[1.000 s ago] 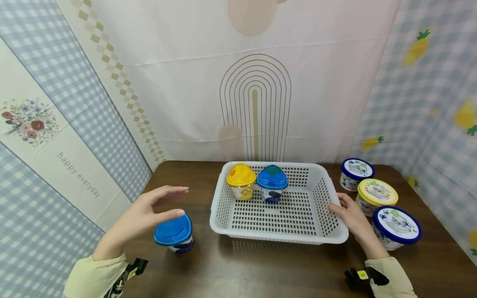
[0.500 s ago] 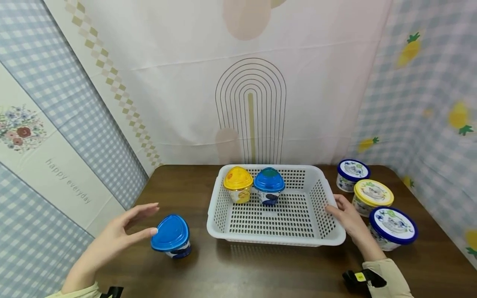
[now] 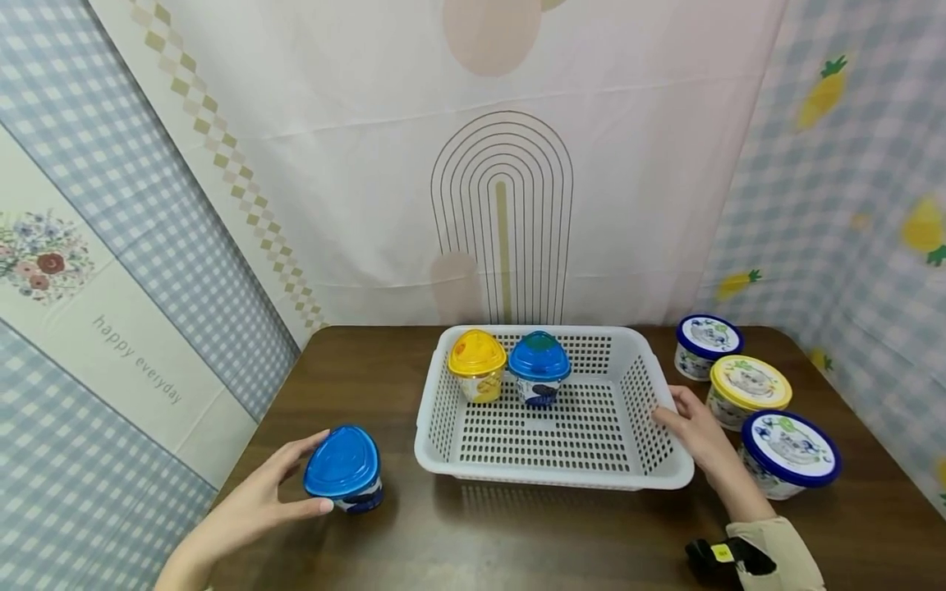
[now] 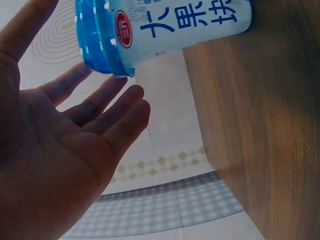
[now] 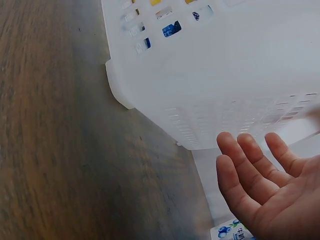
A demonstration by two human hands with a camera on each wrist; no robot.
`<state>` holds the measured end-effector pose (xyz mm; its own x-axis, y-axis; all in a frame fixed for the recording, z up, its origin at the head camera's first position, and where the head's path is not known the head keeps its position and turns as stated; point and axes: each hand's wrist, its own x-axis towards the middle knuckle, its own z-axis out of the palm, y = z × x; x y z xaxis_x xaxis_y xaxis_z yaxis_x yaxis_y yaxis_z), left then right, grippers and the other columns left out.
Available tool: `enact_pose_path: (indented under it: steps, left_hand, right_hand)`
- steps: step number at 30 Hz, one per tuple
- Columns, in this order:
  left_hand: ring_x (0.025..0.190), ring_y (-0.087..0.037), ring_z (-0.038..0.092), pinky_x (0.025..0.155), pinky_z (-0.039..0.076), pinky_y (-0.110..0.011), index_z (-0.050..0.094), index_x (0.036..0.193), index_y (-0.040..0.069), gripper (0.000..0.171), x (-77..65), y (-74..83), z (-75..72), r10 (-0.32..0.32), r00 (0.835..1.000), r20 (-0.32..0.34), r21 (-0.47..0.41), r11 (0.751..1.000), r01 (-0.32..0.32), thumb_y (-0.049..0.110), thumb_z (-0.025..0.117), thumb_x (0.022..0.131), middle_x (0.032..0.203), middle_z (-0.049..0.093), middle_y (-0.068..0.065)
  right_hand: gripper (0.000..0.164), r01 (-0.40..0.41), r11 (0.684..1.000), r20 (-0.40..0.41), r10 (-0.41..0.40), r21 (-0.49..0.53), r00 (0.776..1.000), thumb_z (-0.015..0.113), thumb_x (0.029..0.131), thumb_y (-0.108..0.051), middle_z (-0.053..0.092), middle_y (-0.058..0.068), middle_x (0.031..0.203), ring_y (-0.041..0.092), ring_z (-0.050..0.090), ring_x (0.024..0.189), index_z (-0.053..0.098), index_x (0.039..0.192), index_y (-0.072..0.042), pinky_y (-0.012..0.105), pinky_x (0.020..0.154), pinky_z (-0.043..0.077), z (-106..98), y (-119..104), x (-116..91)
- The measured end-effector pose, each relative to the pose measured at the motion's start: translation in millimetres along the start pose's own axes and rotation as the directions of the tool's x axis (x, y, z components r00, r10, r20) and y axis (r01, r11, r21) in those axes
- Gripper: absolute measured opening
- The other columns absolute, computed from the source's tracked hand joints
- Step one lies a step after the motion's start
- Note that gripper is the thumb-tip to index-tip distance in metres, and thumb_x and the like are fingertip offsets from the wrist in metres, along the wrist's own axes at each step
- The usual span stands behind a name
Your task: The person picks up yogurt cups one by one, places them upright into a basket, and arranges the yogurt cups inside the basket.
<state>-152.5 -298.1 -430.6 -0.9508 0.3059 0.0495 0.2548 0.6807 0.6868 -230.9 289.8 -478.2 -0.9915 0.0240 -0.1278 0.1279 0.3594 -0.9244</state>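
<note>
My left hand [image 3: 266, 492] is spread around a yogurt cup [image 3: 343, 464] with a rounded triangular blue lid, upright on the table. Its thumb and index fingertips lie at the lid's edge; whether they press on it I cannot tell. In the left wrist view the other fingers [image 4: 117, 127] extend fairly straight beside the cup [image 4: 165, 25]. My right hand [image 3: 698, 431] holds the right rim of a white plastic basket [image 3: 547, 476], thumb over the rim and fingers [image 5: 245, 175] outside the wall. Inside the basket stand a yellow-lidded cup [image 3: 478, 365] and a blue-lidded cup [image 3: 540, 368].
Right of the basket stand three round tubs: a far blue-lidded tub [image 3: 708, 345], a yellow-lidded tub [image 3: 749, 390] and a near blue-lidded tub [image 3: 789, 451], close to my right forearm. Patterned curtains [image 3: 355, 164] hang behind the brown table [image 3: 517, 542].
My left hand moved left and down from above the cup, then in to the right, so thumb and fingers now flank its lid. The right hand stays at the basket's rim.
</note>
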Motion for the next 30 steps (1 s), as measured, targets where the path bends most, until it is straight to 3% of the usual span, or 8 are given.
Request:
enact_pose_path:
  steps: [5,13,17,22,30]
  left_hand:
    - [0.134,-0.04,0.046,0.101,0.047,-0.051,0.036,0.155,0.02,0.087,3.7,-1.2,4.6,-0.024,0.999,0.032,0.008,1.0,0.024,0.04,0.081,0.084,0.15,0.043,-0.013]
    - [0.137,-0.054,0.035,0.1,0.039,-0.069,0.023,0.16,0.024,0.097,11.1,-4.3,14.6,-0.04,0.999,0.035,-0.067,0.997,0.042,0.036,0.083,0.084,0.156,0.029,-0.027]
    - [0.14,-0.056,0.03,0.103,0.036,-0.07,0.019,0.161,0.023,0.1,14.6,-5.0,17.7,-0.056,0.998,0.033,-0.12,0.991,0.06,0.033,0.083,0.085,0.16,0.022,-0.027]
    - [0.139,-0.057,0.03,0.102,0.039,-0.067,0.017,0.161,0.024,0.099,16.8,-9.5,21.5,-0.096,0.994,0.048,-0.175,0.979,0.103,0.029,0.081,0.086,0.161,0.018,-0.027]
    - [0.135,-0.056,0.038,0.099,0.044,-0.063,0.02,0.16,0.028,0.094,19.3,-12.3,24.1,-0.145,0.988,0.043,-0.188,0.97,0.151,0.029,0.08,0.088,0.158,0.024,-0.032]
  right_hand:
    - [0.057,-0.012,1.0,0.007,0.012,0.014,1.0,0.053,0.103,-0.026,0.046,0.035,0.142,0.027,0.069,0.098,0.03,0.147,0.001,0.041,0.074,0.06,2,2,0]
    - [0.057,-0.005,1.0,-0.001,0.005,0.008,1.0,0.053,0.103,-0.027,0.046,0.035,0.142,0.027,0.069,0.098,0.029,0.147,0.001,0.043,0.075,0.06,2,1,2]
    - [0.057,0.001,1.0,-0.005,-0.001,0.008,1.0,0.053,0.103,-0.026,0.046,0.035,0.142,0.027,0.069,0.098,0.03,0.147,0.001,0.042,0.075,0.06,0,2,3]
    - [0.055,0.002,1.0,0.002,-0.002,0.017,1.0,0.052,0.104,-0.025,0.045,0.036,0.142,0.027,0.068,0.098,0.03,0.147,0.002,0.042,0.075,0.06,0,3,4]
    - [0.056,0.014,1.0,0.001,-0.014,0.018,1.0,0.052,0.104,-0.025,0.045,0.036,0.142,0.027,0.068,0.099,0.03,0.146,0.002,0.041,0.075,0.06,-1,3,2]
